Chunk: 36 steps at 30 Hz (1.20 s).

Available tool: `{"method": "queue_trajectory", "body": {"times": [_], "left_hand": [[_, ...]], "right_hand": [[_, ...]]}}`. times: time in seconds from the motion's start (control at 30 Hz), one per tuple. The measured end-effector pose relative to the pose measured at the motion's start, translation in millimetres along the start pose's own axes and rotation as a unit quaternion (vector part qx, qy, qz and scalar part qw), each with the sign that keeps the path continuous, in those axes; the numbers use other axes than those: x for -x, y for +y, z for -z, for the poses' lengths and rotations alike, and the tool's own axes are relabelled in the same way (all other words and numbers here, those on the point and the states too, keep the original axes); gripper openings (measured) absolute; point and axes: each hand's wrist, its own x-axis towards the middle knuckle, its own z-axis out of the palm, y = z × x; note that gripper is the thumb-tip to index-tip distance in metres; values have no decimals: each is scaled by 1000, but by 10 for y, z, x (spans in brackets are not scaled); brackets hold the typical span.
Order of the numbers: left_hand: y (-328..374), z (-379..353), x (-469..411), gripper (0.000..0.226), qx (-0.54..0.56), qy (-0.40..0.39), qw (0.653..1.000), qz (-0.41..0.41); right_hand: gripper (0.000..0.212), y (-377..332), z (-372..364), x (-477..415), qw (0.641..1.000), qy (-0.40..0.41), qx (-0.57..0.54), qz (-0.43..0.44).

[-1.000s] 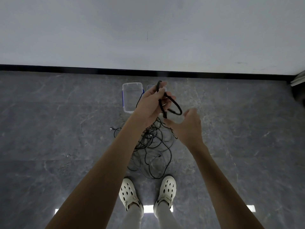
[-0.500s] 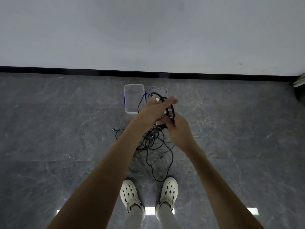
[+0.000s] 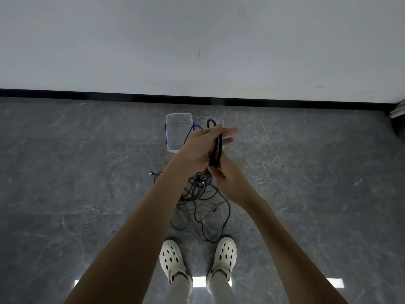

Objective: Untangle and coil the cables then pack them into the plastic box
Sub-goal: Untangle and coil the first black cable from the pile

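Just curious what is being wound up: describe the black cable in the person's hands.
The black cable looks thick, matte and rubbery, folded into a narrow bundle of loops held upright in the air. The left hand holds its middle, the right hand grips its lower end; its top loop rises past the left hand.

The left hand blocks the near right corner of the plastic box and part of the lid. The black cable coil slips partly behind that hand, and the right hand loses its fingertips back there. The left forearm masks some of the cable tangle. There's a tiny plug, type unreadable. The forearms and legs run off the bottom edge, and a dark object is clipped at the right.
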Motion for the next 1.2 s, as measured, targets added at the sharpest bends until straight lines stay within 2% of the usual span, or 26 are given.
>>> {"method": "queue_trajectory", "body": {"times": [0.13, 0.37, 0.53, 0.67, 0.83, 0.97, 1.07, 1.2], "left_hand": [[-65, 5, 58, 27, -68, -28, 997, -11], [-79, 14, 70, 27, 1, -20, 997, -70], [-76, 23, 64, 29, 23, -19, 994, -102], [-16, 51, 93, 33, 29, -11, 994, -105], [-1, 58, 120, 37, -1, 13, 996, -84], [-32, 34, 135, 26, 4, 2, 997, -71], [-106, 32, 146, 34, -33, -4, 998, -57], [-138, 57, 153, 41, -140, 18, 989, -48]], "right_hand": [[22, 26, 5, -39, 1000, 11, -6, -8], [20, 21, 73, -41, 997, 1, -73, -5], [43, 65, 25, -34, 998, -33, -59, -8], [17, 140, -28, -14, 1000, -1, -19, 6], [22, 165, -52, 20, 999, 39, 33, 19], [23, 110, -51, 24, 995, 49, 71, 44], [18, 56, -26, -21, 997, 63, 50, 19], [6, 3, 20, -13, 998, 52, -29, -1]]}}
